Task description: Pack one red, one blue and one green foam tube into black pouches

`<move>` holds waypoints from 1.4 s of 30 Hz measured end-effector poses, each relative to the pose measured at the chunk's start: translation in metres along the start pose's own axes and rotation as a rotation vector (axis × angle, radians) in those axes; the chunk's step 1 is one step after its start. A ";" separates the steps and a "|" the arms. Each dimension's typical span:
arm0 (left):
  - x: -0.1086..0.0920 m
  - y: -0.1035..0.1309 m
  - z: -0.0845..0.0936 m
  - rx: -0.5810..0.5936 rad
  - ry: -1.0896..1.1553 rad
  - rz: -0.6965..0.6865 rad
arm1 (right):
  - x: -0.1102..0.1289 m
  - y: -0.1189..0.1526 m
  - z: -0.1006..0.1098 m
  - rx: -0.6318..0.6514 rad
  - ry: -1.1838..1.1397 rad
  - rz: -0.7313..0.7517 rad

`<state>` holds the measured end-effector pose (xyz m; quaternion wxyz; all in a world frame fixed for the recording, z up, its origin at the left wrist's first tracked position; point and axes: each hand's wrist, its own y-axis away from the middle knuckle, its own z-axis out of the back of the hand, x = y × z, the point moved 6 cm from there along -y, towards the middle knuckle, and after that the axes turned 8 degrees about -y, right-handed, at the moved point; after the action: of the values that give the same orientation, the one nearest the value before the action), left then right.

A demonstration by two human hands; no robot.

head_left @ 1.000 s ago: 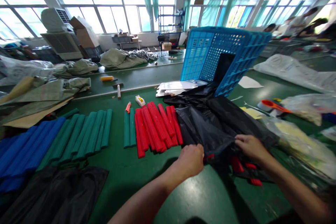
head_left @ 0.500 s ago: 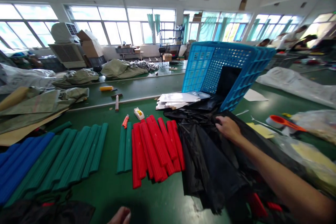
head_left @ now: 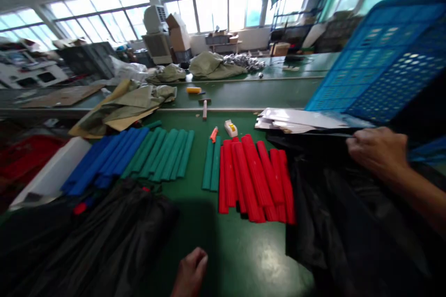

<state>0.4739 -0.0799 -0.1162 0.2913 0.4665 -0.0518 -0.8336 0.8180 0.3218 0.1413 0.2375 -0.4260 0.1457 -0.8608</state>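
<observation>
My right hand (head_left: 379, 148) is closed on the upper edge of a black fabric bag (head_left: 324, 213), which hangs in folds at the right. My left hand (head_left: 191, 267) is low in the middle over the green table, its fingers curled, with nothing seen in them. Between the hands lies a bunch of red ribbed rolls (head_left: 256, 181). Two green rolls (head_left: 212, 164) lie against their left side. More green rolls (head_left: 167, 153) and a row of blue rolls (head_left: 108, 158) are farther left. Another heap of black fabric (head_left: 118, 236) is at the lower left.
A blue perforated crate (head_left: 372, 60) stands tilted at the right, with white flat sheets (head_left: 296, 118) beside it. An orange cutter (head_left: 213, 134), a tape dispenser (head_left: 231, 128) and a hammer (head_left: 205, 107) lie beyond the rolls. A white foam block (head_left: 52, 171) is far left.
The view has swung left, bringing the left-hand fabric heap and white block into sight. My right hand has lifted the black bag's edge. More of my left hand shows.
</observation>
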 end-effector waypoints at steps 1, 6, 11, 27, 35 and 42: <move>-0.006 0.001 -0.004 -0.016 0.027 -0.001 | 0.023 0.010 -0.012 -0.048 0.108 0.109; -0.073 -0.012 -0.014 0.239 0.678 -0.016 | 0.163 0.122 -0.108 0.038 0.074 0.611; -0.102 0.020 0.021 0.397 1.118 0.022 | 0.259 0.266 -0.200 0.255 -0.326 0.659; -0.055 0.122 0.155 -0.661 -0.497 -0.413 | 0.234 0.336 -0.283 1.111 -0.948 -0.404; -0.042 0.122 0.088 -0.438 -1.077 -0.612 | 0.199 0.311 -0.306 0.891 -1.478 -1.016; 0.094 0.082 0.032 -0.220 -1.022 -0.347 | 0.120 0.357 -0.330 0.758 -0.654 -1.028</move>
<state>0.4470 -0.2033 -0.1394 0.1341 -0.0292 -0.0216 -0.9903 0.5919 -0.0276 -0.1376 -0.0348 -0.5652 -0.4610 -0.6833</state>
